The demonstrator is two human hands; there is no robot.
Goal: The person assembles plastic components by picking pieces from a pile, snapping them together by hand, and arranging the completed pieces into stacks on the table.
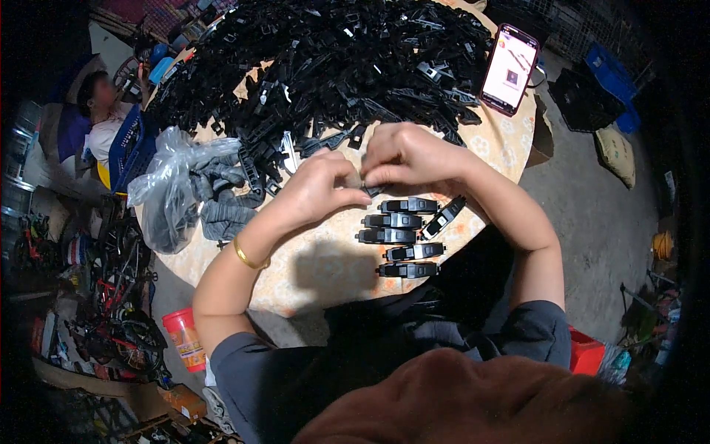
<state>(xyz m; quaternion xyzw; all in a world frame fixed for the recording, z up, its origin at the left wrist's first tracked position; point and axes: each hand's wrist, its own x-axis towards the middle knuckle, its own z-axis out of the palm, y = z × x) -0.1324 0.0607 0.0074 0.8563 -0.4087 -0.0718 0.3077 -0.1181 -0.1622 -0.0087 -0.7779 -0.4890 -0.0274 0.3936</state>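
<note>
1. The round table (484,140) has a patterned cloth; its near edge curves just in front of the person's lap, and its right edge drops to bare floor.
2. A big heap of black plastic parts (325,59) fills the far half of the table, leaving open cloth only in the near strip.
3. A row of finished black clips (403,237) lies on that strip, just near of the hands.
4. A clear plastic bag (174,185) sits at the left edge; a phone (509,68) leans at the far right.
5. The left hand (318,189) and right hand (403,155) meet above the clips, fingers curled narrow and pinching a small black piece (367,189) between them, mostly hidden.
</note>
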